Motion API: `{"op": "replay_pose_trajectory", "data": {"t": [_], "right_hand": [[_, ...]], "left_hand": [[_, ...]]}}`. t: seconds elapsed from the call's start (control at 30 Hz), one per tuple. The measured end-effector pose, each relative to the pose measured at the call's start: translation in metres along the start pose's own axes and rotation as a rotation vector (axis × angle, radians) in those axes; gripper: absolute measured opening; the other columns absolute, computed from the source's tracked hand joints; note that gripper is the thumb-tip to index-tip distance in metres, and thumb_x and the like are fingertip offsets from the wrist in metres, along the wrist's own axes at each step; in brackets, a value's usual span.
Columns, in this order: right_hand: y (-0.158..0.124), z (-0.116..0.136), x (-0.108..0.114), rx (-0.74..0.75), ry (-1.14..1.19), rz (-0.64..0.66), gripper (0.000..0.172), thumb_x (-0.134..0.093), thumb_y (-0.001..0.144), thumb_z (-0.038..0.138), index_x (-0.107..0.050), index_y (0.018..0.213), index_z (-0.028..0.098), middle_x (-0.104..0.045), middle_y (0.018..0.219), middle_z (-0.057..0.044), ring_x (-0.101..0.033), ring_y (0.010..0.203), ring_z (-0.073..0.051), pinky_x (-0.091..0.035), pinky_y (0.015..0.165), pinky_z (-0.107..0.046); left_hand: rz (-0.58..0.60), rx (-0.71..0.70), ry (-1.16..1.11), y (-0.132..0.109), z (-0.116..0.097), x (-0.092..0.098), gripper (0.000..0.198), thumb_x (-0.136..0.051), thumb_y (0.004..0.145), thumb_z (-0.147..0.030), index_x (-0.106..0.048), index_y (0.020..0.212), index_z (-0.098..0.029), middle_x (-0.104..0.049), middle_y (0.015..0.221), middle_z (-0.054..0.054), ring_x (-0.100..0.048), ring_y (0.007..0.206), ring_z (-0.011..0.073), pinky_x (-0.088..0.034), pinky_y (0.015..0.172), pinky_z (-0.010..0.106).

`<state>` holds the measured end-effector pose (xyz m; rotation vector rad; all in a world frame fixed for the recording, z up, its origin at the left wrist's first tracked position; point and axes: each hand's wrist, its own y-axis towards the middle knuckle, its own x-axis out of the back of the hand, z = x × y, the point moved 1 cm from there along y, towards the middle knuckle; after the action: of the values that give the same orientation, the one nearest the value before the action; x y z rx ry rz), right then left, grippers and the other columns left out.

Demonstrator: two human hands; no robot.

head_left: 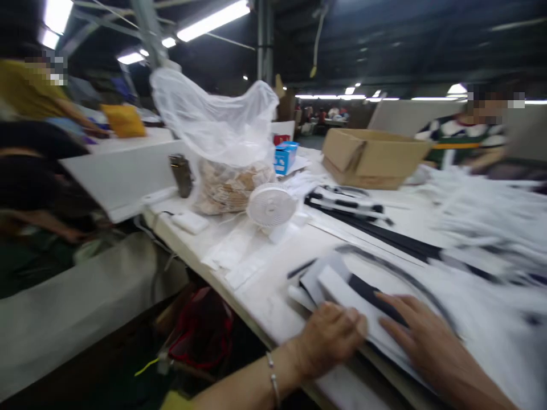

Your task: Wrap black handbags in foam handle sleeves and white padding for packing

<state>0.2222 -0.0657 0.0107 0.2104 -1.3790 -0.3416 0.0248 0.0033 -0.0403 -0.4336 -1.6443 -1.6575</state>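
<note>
Left hand [331, 337] curled on flat white sheets [342, 286], grip unclear; right hand [421, 336] spread flat beside it.

Left hand [331, 339] curled, right hand [421, 336] flat

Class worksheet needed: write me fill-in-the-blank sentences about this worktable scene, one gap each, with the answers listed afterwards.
1. The left hand and the right hand rest on ____ sheets with black strips.
2. The small fan stands in front of a clear plastic ____.
3. The open box farther back on the table is made of ____.
4. The thin bracelet is on the ____ wrist.

Missing words: white; bag; cardboard; left.
</note>
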Motion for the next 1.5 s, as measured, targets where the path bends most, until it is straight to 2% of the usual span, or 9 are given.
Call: {"op": "replay_pose_trajectory", "data": {"t": [0.17, 0.3, 0.4, 0.6, 0.77, 1.0, 1.17, 1.3, 1.5], "right_hand": [[-0.017, 0.041, 0.02, -0.019, -0.097, 0.208, 0.026, -0.053, 0.092, 0.025, -0.068, 0.113, 0.02, -0.069, 0.114, -0.01, -0.065, 0.104, -0.023, -0.05, 0.091, -0.037], [-0.04, 0.058, 0.012, -0.003, -0.206, 0.173, 0.075, -0.08, 0.072, 0.044, -0.052, 0.134, 0.012, -0.055, 0.138, -0.017, -0.052, 0.126, -0.033, -0.043, 0.105, -0.048], [-0.052, 0.059, 0.001, -0.009, -0.272, 0.12, 0.086, -0.085, 0.066, 0.042, -0.049, 0.136, 0.009, -0.052, 0.141, -0.018, -0.049, 0.129, -0.034, -0.041, 0.107, -0.049], [-0.052, 0.053, -0.006, -0.031, -0.304, 0.072, 0.081, -0.078, 0.074, 0.041, -0.043, 0.141, 0.01, -0.048, 0.145, -0.017, -0.045, 0.132, -0.034, -0.039, 0.109, -0.051], [-0.053, 0.062, -0.016, -0.098, -0.413, 0.019, 0.053, -0.056, 0.088, 0.019, -0.045, 0.14, 0.01, -0.051, 0.142, -0.018, -0.05, 0.128, -0.034, -0.041, 0.105, -0.055], [-0.051, 0.075, -0.025, -0.155, -0.442, 0.007, 0.045, -0.046, 0.092, 0.015, -0.047, 0.137, 0.011, -0.055, 0.135, -0.023, -0.056, 0.12, -0.04, -0.046, 0.096, -0.062], [-0.051, 0.07, -0.02, -0.153, -0.39, -0.016, 0.044, -0.042, 0.095, 0.02, -0.045, 0.137, 0.009, -0.053, 0.137, -0.024, -0.052, 0.124, -0.038, -0.043, 0.099, -0.061], [-0.046, 0.063, -0.013, -0.073, -0.392, -0.103, 0.044, -0.04, 0.095, 0.022, -0.044, 0.136, 0.007, -0.051, 0.14, -0.018, -0.049, 0.125, -0.035, -0.042, 0.102, -0.055], [-0.04, 0.053, -0.014, 0.037, -0.392, -0.273, 0.04, -0.047, 0.093, 0.027, -0.05, 0.127, 0.006, -0.061, 0.122, -0.016, -0.054, 0.112, -0.03, -0.042, 0.099, -0.047]], "left_hand": [[-0.086, 0.027, -0.093, 0.002, 0.007, -0.008, 0.034, -0.03, 0.1, -0.014, -0.058, 0.119, -0.01, -0.065, 0.106, 0.01, -0.057, 0.088, 0.0192, -0.045, 0.082, 0.034], [-0.091, 0.001, -0.067, 0.002, 0.01, -0.01, 0.036, -0.027, 0.1, -0.014, -0.059, 0.117, -0.011, -0.066, 0.106, 0.01, -0.057, 0.088, 0.02, -0.044, 0.083, 0.036], [-0.077, -0.019, -0.045, 0.002, 0.008, -0.008, 0.037, -0.027, 0.1, -0.013, -0.06, 0.116, -0.011, -0.067, 0.106, 0.01, -0.057, 0.087, 0.0197, -0.044, 0.083, 0.035], [-0.049, -0.018, -0.001, 0.003, 0.008, -0.008, 0.039, -0.031, 0.098, -0.011, -0.058, 0.126, -0.014, -0.066, 0.111, 0.01, -0.059, 0.089, 0.0191, -0.045, 0.086, 0.035], [-0.035, -0.022, 0.045, 0.003, 0.008, -0.007, 0.042, -0.035, 0.096, -0.009, -0.055, 0.132, -0.019, -0.065, 0.118, 0.011, -0.06, 0.088, 0.0189, -0.046, 0.083, 0.034], [-0.012, -0.082, 0.056, -0.004, 0.01, -0.01, 0.04, -0.038, 0.095, -0.009, -0.058, 0.129, -0.017, -0.067, 0.118, 0.009, -0.062, 0.092, 0.0197, -0.045, 0.086, 0.035], [-0.112, -0.039, -0.057, 0.005, 0.013, -0.011, 0.051, -0.029, 0.097, -0.012, -0.039, 0.145, -0.026, -0.07, 0.114, 0.005, -0.063, 0.103, 0.0231, -0.036, 0.103, 0.042], [-0.116, -0.172, -0.194, 0.019, 0.024, -0.014, 0.054, -0.028, 0.098, -0.015, -0.027, 0.15, -0.024, -0.063, 0.128, 0.007, -0.052, 0.125, 0.0253, -0.028, 0.114, 0.043], [-0.217, -0.308, -0.015, 0.016, 0.043, -0.03, 0.063, -0.036, 0.088, -0.007, -0.029, 0.15, -0.016, -0.068, 0.118, 0.007, -0.061, 0.11, 0.0188, -0.024, 0.118, 0.034]]}}
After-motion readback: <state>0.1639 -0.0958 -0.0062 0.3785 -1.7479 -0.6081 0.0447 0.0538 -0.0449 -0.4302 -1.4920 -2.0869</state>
